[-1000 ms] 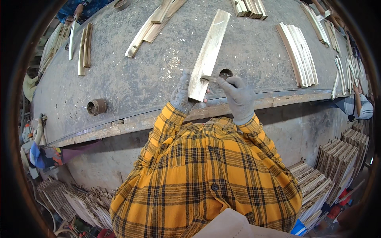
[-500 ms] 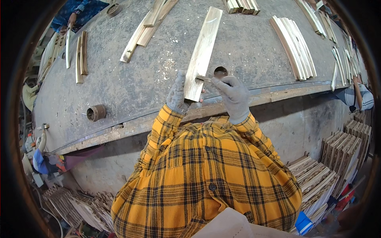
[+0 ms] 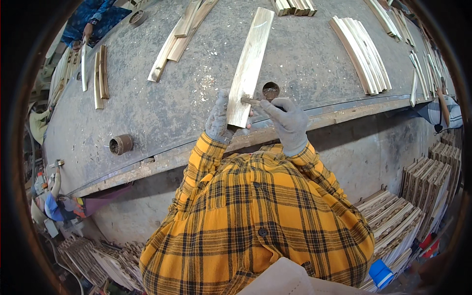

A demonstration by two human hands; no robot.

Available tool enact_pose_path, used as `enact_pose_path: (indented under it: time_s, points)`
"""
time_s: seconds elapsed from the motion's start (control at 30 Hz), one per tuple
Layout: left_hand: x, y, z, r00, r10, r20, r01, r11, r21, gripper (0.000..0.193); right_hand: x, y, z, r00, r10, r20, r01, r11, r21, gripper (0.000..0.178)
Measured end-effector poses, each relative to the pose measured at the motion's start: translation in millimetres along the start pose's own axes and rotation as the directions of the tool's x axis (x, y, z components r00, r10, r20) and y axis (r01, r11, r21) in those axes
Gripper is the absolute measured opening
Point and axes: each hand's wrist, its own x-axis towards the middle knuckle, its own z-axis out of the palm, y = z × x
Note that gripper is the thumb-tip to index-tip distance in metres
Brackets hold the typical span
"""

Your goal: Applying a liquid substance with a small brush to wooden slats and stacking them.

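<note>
A pale wooden slat (image 3: 253,61) points away from me over the grey worktable, its near end in my gloved left hand (image 3: 218,118). The fingers of that hand wrap round the slat from its left side and underneath, with fingertips showing at its right edge. My gloved right hand (image 3: 289,120) pinches a small flat blade-like tool (image 3: 251,102). The tool's tip touches the slat's face near a dark spot close to the near end. Just beyond my right hand stands a round tin (image 3: 271,90) with dark stuff inside.
Another tin (image 3: 121,144) lies at the left of the worktable (image 3: 182,108). Loose slats (image 3: 174,44) are at the far left, and a row of slats (image 3: 361,54) at the right. Co-workers' arms (image 3: 87,32) show at the rim. Stacked boards (image 3: 388,216) stand below the table edge.
My view has shifted slightly. The tool's tip has moved a little left on the slat, and more of the tin beside my right hand now shows.
</note>
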Motion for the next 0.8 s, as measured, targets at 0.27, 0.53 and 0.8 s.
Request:
enact_pose_path:
  time_s: [0.27,0.53,0.8]
  points:
    - [-1,1,4,1.0,-0.006,-0.022,0.006,1.0,0.016,0.071,6,1,-3,0.996,-0.012,-0.089,-0.006,0.981,-0.194,0.037]
    - [0,1,-2,0.998,-0.04,0.045,0.042,0.998,-0.04,0.068,-6,-2,-10,0.995,-0.096,0.019,0.097,0.995,-0.038,0.034]
    - [8,-9,17,0.994,-0.044,0.096,0.05,0.997,-0.061,0.068,17,19,-17,0.862,0.501,0.075,-0.48,0.761,0.437,0.021]
